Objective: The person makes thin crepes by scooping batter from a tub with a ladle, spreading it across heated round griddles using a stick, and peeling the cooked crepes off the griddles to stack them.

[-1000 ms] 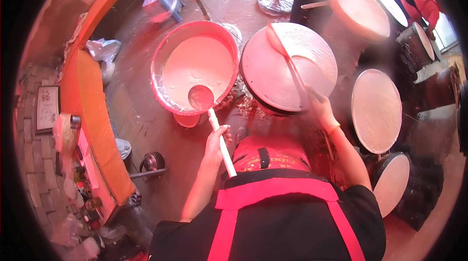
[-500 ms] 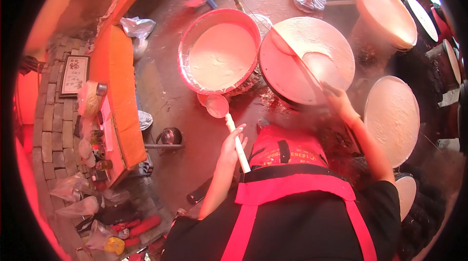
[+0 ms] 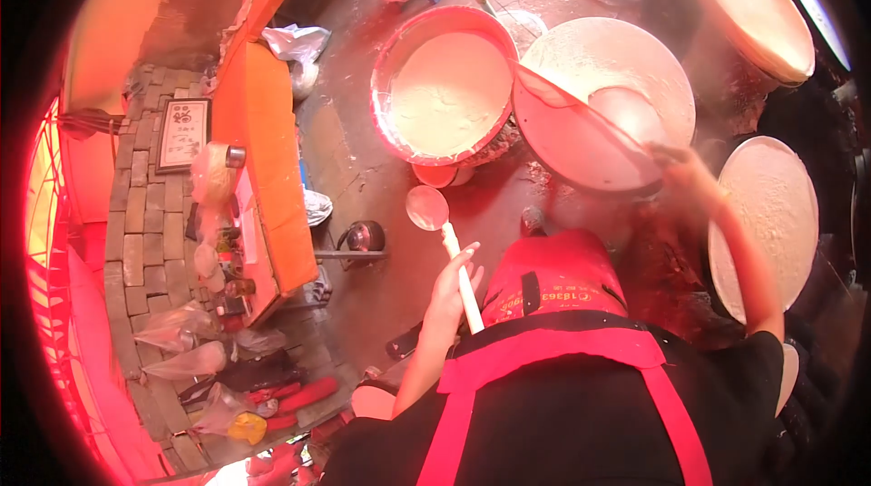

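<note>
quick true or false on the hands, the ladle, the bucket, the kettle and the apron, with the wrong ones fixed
1. The left hand holds the ladle. True.
2. The ladle's bowl is inside the bucket. False: it hangs outside the bucket.
3. The right hand grips a thin spreader that reaches across the round griddle. True.
4. The kettle sits on the griddle. False: it is well apart, near the orange counter.
5. The apron is red. True.
</note>
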